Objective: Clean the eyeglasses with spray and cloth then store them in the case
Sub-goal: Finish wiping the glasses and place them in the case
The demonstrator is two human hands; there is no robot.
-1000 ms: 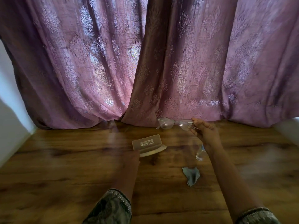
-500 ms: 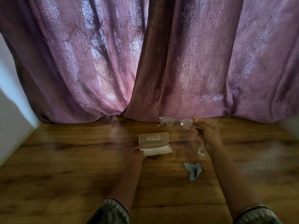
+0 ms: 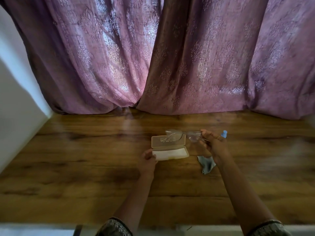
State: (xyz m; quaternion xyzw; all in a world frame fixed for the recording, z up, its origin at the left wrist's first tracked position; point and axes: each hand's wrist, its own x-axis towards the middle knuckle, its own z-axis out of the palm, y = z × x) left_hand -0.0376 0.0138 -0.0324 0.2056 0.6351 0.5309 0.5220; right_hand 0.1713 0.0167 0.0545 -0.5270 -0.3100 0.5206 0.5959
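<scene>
Nearest, two patterned sleeves were cut off at the bottom edge. The left hand (image 3: 148, 159) was closed on the near left corner of the open case (image 3: 169, 149), most likely to keep it from sliding on the wooden table (image 3: 68, 167). The gray cloth (image 3: 206, 164) lay loose on the table just beside the right wrist, so the wiping looked done. The right hand (image 3: 214, 145) pinched the eyeglasses (image 3: 183, 135) by their right end and held them over the far side of the case (a good spot for setting them inside). One folded arm of the glasses showed in front of the raised lid. The clear frame was hard to make out. Behind the right hand, only the blue top of the spray bottle (image 3: 224, 133) showed. Farthest back hung the purple curtains (image 3: 153, 57).
</scene>
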